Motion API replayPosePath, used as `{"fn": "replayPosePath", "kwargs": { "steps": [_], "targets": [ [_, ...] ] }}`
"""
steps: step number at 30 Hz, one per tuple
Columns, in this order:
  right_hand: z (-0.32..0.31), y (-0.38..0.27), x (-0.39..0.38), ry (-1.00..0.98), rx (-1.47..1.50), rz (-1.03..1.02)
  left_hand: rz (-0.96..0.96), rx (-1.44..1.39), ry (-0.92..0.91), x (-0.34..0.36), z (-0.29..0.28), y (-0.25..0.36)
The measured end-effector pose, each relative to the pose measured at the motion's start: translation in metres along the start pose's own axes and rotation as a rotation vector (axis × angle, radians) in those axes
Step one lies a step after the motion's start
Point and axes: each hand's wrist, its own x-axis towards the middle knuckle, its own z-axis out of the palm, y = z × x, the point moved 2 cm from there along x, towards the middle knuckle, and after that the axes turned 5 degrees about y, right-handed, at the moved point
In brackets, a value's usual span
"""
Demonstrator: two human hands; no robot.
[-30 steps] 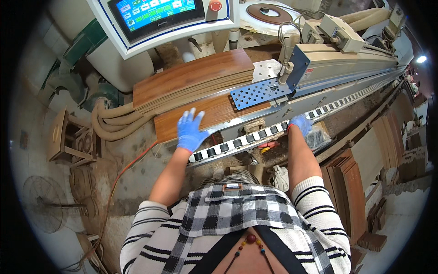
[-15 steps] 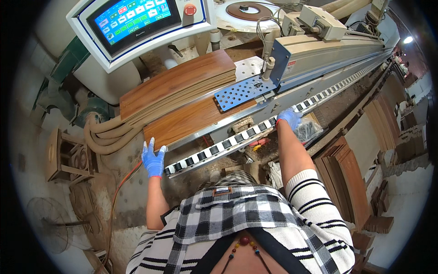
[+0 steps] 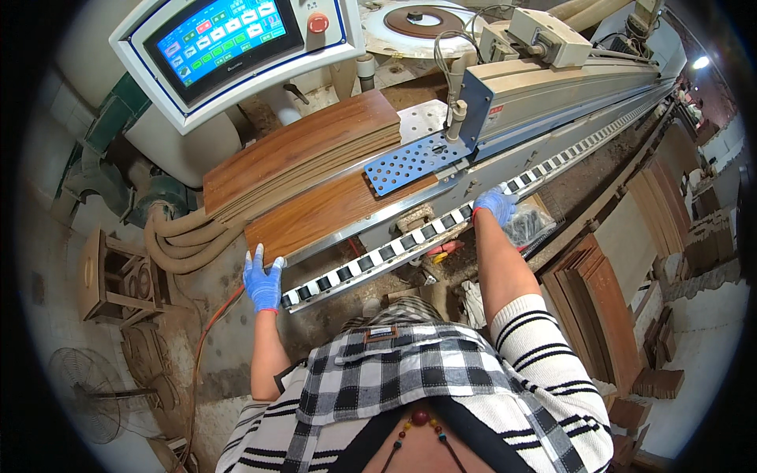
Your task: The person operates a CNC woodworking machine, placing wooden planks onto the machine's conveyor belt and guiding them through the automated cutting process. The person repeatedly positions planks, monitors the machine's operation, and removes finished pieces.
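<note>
Both my hands wear blue gloves. My left hand (image 3: pixel 262 281) is spread flat against the near left end of a brown wood-grain panel (image 3: pixel 323 213) that lies on the machine bed, by the end of the black-and-white conveyor track (image 3: pixel 410 240). My right hand (image 3: pixel 495 205) rests on that track further right, fingers curled over its edge, below a blue perforated plate (image 3: pixel 414 162). A stack of similar wood panels (image 3: pixel 303 158) lies just behind the single panel.
A control panel with a lit touchscreen (image 3: pixel 221 39) and red button (image 3: pixel 318 23) stands at the upper left. Beige hoses (image 3: pixel 185 244) curl under the bed. Wooden stools (image 3: pixel 110 276) and a fan (image 3: pixel 87 386) stand at left; stacked boards (image 3: pixel 607 307) lie at right.
My left hand has slid left along the panel from its middle to its near left end. My right hand has stayed on the conveyor track. The view has shifted slightly.
</note>
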Motion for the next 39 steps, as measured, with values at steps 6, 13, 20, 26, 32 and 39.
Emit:
{"fn": "replayPosePath", "kwargs": {
  "steps": [6, 13, 20, 26, 32, 39],
  "targets": [
    [-0.003, -0.003, -0.004, 0.012, 0.0, 0.005, -0.006, 0.025, -0.007, -0.001, -0.003, 0.004],
    [-0.007, -0.004, -0.008, 0.008, 0.004, 0.006, 0.016, 0.036, -0.025, 0.0, -0.004, 0.011],
    [-0.013, -0.005, -0.011, -0.012, 0.01, 0.014, 0.018, 0.186, -0.078, -0.003, 0.0, 0.046],
    [-0.01, -0.006, -0.009, -0.006, 0.017, 0.013, -0.011, 0.225, -0.073, -0.009, 0.012, 0.065],
    [0.004, 0.002, 0.002, 0.018, 0.046, 0.014, 0.008, 0.152, -0.051, -0.009, 0.016, 0.062],
    [-0.007, -0.002, -0.007, 0.006, 0.066, 0.024, 0.054, 0.182, -0.066, -0.01, 0.026, 0.092]
  ]
}}
